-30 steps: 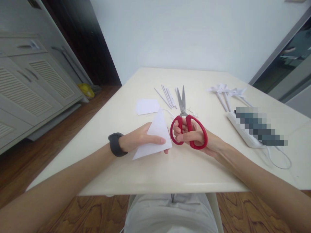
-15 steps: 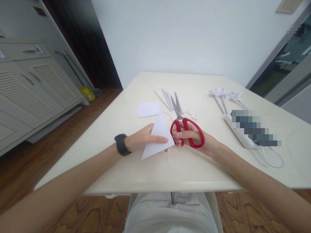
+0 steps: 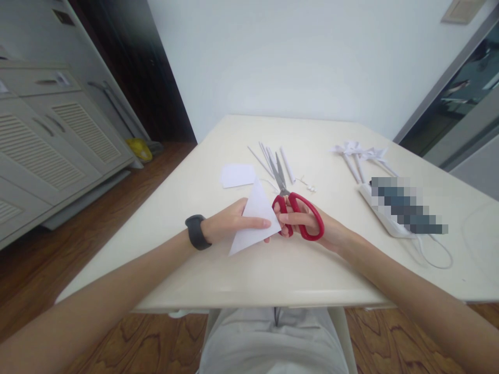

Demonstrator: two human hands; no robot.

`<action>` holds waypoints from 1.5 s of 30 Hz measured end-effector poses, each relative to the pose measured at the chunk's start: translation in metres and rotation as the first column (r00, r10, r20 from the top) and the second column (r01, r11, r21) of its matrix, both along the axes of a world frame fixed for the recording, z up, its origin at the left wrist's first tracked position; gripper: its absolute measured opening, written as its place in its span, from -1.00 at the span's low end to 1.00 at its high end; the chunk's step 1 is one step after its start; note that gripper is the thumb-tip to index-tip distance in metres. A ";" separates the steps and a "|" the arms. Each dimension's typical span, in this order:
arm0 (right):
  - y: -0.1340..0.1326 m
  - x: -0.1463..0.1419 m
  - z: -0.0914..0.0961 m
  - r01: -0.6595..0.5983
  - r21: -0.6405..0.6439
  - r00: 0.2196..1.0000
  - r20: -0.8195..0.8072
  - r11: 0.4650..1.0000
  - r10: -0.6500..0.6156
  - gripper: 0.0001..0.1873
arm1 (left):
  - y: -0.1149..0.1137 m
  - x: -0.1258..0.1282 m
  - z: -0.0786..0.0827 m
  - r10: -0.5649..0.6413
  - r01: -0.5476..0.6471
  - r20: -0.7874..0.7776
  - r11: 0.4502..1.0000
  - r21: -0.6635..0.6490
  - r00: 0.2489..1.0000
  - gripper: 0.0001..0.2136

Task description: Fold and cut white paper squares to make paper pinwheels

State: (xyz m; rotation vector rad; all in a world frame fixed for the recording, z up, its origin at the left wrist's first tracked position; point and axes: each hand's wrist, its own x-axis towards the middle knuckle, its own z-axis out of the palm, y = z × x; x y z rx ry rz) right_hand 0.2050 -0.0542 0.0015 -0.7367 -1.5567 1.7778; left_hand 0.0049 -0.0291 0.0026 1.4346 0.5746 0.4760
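A white paper triangle (image 3: 255, 208) is pinched in my left hand (image 3: 237, 221), thumb on top and fingers mostly hidden beneath. My right hand (image 3: 306, 218) is closed around the handles of red-handled scissors (image 3: 318, 221). Their blades stand slightly apart, pointing away from me and past the paper. The scissors' left handle is right beside the triangle's right corner; whether my right fingertips touch the paper I cannot tell. Beyond my hands lie a small stack of white paper (image 3: 237, 175) and several thin rolled paper sticks (image 3: 287, 165).
White paper pinwheels (image 3: 353, 148) on sticks lie at the back right. Nearer on that side is a white power strip (image 3: 384, 215) with a cable, partly under a pixelated patch. Small white bits (image 3: 311, 188) lie behind the scissors. The table (image 3: 187, 280) meets a wall at the back.
My right hand has shifted slightly left and toward me, with the scissors tilting left and their blades closing somewhat. The left hand and paper have barely moved.
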 end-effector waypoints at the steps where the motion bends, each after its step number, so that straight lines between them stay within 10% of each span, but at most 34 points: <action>1: -0.001 0.000 0.000 0.001 0.004 1.000 0.012 1.000 -0.001 -0.92 | 0.001 0.000 -0.002 0.021 -0.021 -0.003 1.000 0.006 1.000 -0.83; 17: -0.007 0.000 0.011 -0.001 0.274 0.958 0.275 0.962 -0.077 -0.65 | 0.008 -0.007 -0.007 0.494 -0.517 0.159 0.835 0.188 0.855 -0.77; 45: -0.006 0.004 0.009 -0.107 0.188 0.959 0.279 0.976 0.052 -0.65 | 0.005 -0.006 -0.003 0.441 -0.465 0.169 0.875 0.138 0.881 -0.72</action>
